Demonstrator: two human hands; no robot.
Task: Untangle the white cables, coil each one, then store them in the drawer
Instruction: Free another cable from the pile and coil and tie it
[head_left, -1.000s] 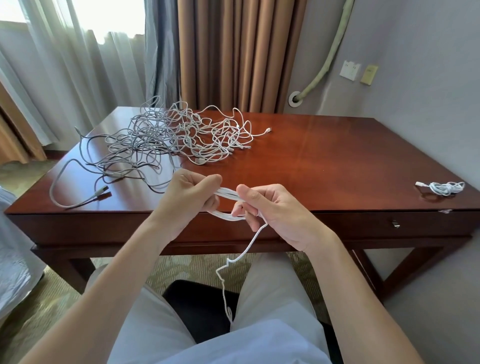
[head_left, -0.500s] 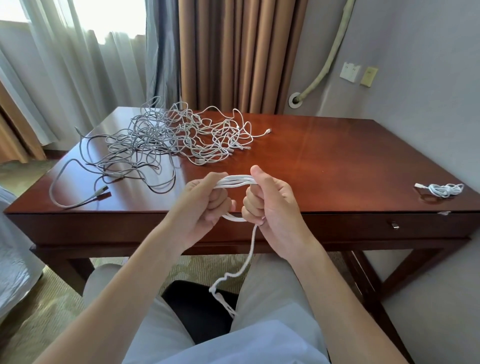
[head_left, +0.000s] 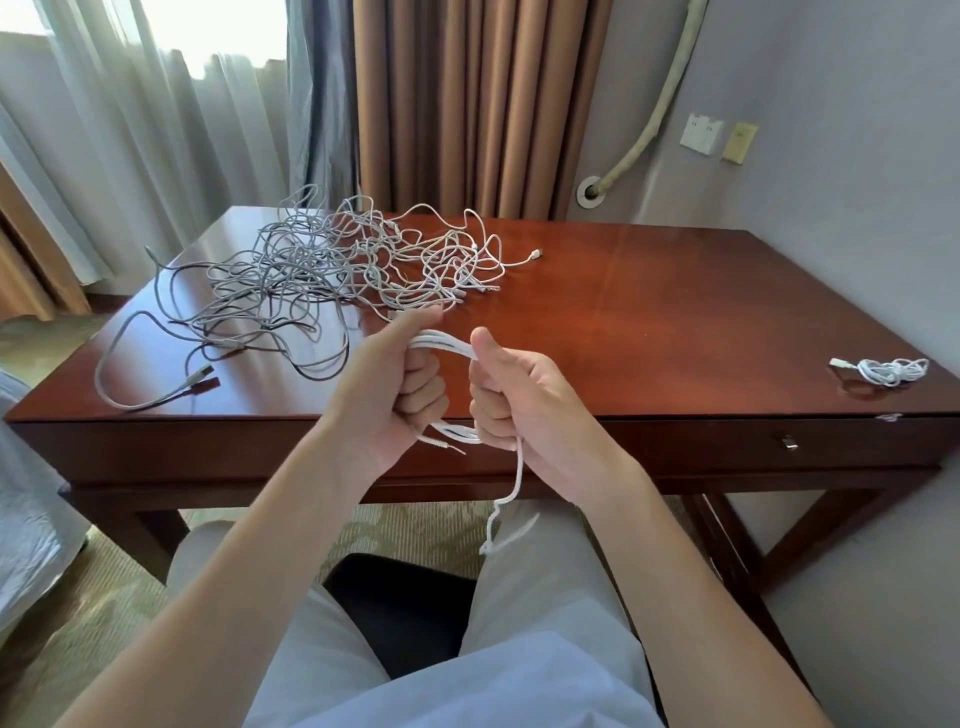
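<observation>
Since a second ago both fists, left hand and right hand, are curled tight round the white cable loops mid-frame, so I keep wraps even and feed the dangling tail slowly.

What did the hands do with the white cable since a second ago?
Both hands, left and right, rose and closed into fists on the white cable, gathering more loops; its hanging tail got shorter. The tangled pile and small coiled cable stayed put.

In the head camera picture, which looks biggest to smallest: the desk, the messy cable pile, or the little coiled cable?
1. Desk, by far.
2. Tangled cable pile, spread over the desk's left part.
3. Coiled cable, a small bundle near the right edge.
</observation>
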